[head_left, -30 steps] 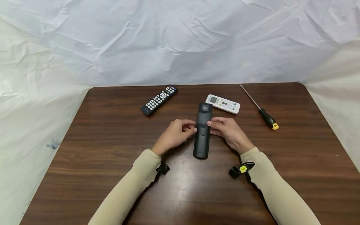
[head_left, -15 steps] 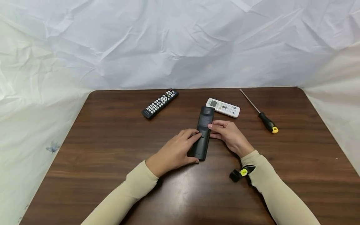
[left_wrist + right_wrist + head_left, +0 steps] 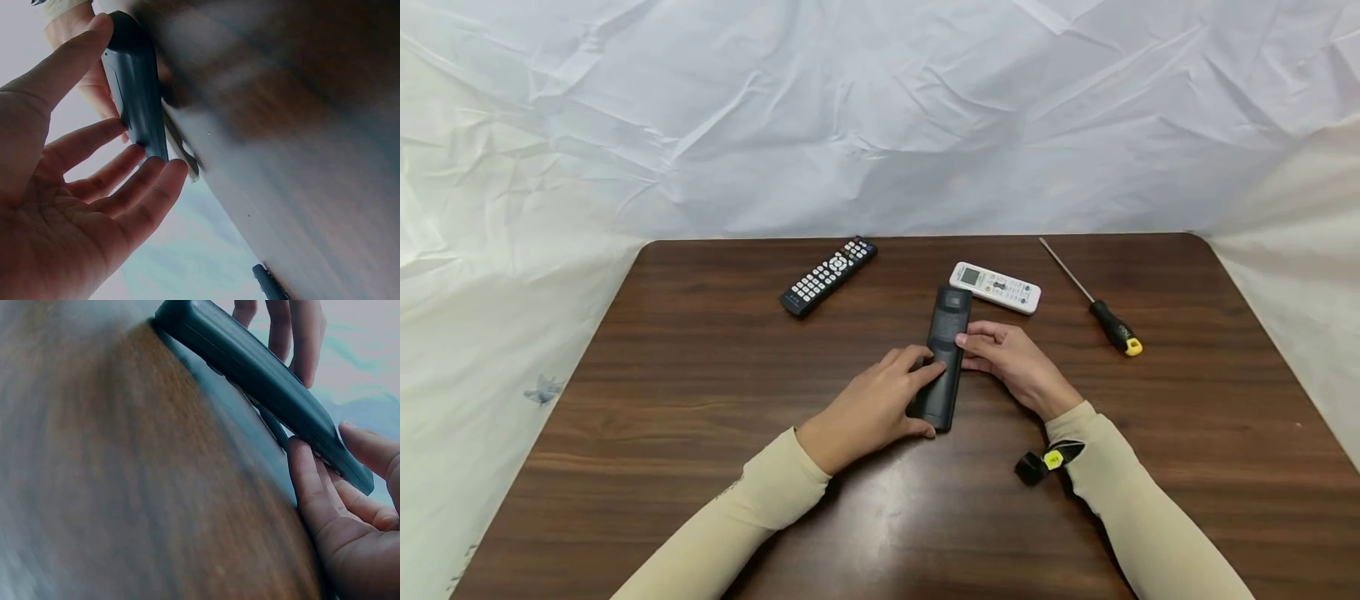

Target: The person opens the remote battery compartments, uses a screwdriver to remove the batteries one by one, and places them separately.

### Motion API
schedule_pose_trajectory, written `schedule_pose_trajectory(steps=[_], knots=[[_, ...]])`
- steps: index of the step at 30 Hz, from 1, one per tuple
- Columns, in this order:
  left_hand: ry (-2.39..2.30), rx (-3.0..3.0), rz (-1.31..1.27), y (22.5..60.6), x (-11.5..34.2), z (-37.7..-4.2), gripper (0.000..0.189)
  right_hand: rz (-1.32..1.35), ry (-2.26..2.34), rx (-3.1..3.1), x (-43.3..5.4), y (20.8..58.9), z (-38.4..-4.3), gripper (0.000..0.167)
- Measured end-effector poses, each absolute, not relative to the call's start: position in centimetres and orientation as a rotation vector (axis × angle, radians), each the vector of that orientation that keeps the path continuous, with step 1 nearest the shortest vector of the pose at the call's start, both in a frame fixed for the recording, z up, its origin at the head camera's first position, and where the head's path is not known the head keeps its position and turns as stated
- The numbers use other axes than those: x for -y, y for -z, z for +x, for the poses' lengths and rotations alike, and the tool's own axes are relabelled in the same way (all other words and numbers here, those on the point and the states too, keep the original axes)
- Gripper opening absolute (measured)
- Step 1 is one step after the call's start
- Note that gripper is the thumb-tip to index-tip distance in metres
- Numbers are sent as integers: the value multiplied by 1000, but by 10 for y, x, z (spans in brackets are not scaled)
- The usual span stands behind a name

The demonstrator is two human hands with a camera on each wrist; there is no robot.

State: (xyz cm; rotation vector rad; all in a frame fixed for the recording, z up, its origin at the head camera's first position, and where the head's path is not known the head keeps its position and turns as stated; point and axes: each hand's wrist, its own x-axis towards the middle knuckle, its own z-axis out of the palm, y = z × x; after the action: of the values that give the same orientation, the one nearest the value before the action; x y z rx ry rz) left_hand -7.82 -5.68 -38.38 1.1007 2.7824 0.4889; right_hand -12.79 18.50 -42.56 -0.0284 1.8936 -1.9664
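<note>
Running lengthwise toward the white remote (image 3: 1000, 289), the face-down black remote (image 3: 951, 325) is slanting between both hands. The right hand (image 3: 1018, 365) is pinching its right edge; the left hand (image 3: 871, 406) is gripping its near half, fingers spread, thumb against the end.

Bare table (image 3: 685, 375) is extending left of the left hand (image 3: 880, 400) and right of the right hand (image 3: 1011, 362), leaving lateral passage. The held black remote (image 3: 952, 372) is obstructing the centre, the left hand covering its left side and near end, the right hand its right edge and part of its underside. The white remote (image 3: 997, 288) is lying near its far end, the keypad-up remote (image 3: 827, 277) and screwdriver (image 3: 1108, 321) are flanking both, and white sheeting (image 3: 880, 117) is rising behind.
</note>
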Motion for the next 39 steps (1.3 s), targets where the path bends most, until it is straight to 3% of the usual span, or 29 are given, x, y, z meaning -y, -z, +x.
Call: schedule_pose_trajectory(steps=[6, 15, 39], knots=[[-520, -2762, 1056, 383, 57, -79, 85, -86, 1933, -1885, -183, 426, -131, 50], [-509, -2698, 981, 375, 51, -83, 86, -86, 1991, -1740, -185, 427, -133, 43], [-356, -2753, 979, 369, 30, -87, 92, 4, 2006, -1804, -187, 425, -131, 45]])
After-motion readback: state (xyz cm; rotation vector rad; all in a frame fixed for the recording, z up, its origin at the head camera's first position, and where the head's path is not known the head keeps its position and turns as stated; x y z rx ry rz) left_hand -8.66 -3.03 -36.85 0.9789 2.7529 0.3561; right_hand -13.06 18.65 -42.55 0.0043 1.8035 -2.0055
